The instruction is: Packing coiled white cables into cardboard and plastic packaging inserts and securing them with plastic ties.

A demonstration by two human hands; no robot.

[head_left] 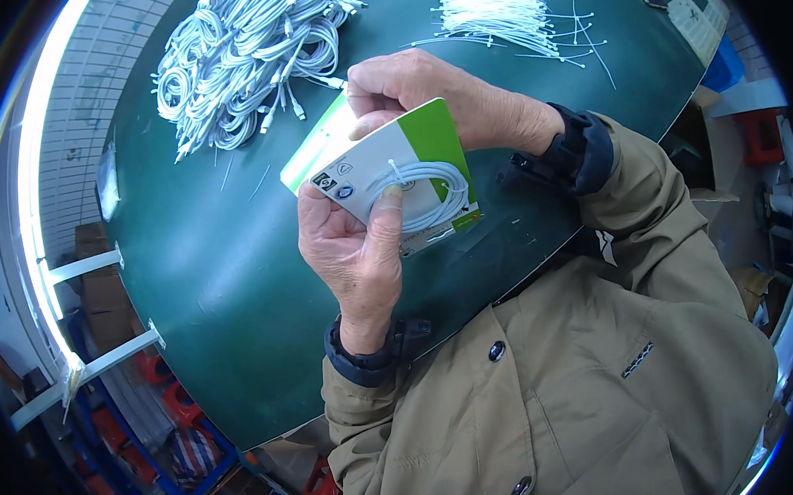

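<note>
My left hand grips a folded green-and-white card, its thumb pressed over a coiled white cable on the front panel. A cable tie sticks up from the coil. Behind that panel, the card's second panel slants away to the left. My right hand is at the card's upper edge, fingers curled and closed together; what they pinch, if anything, is hidden.
A heap of bundled white cables lies at the far left of the dark green table. Loose white cable ties are piled at the far right, some scattered. A metal bracket adjoins the table's left edge; red stools stand below.
</note>
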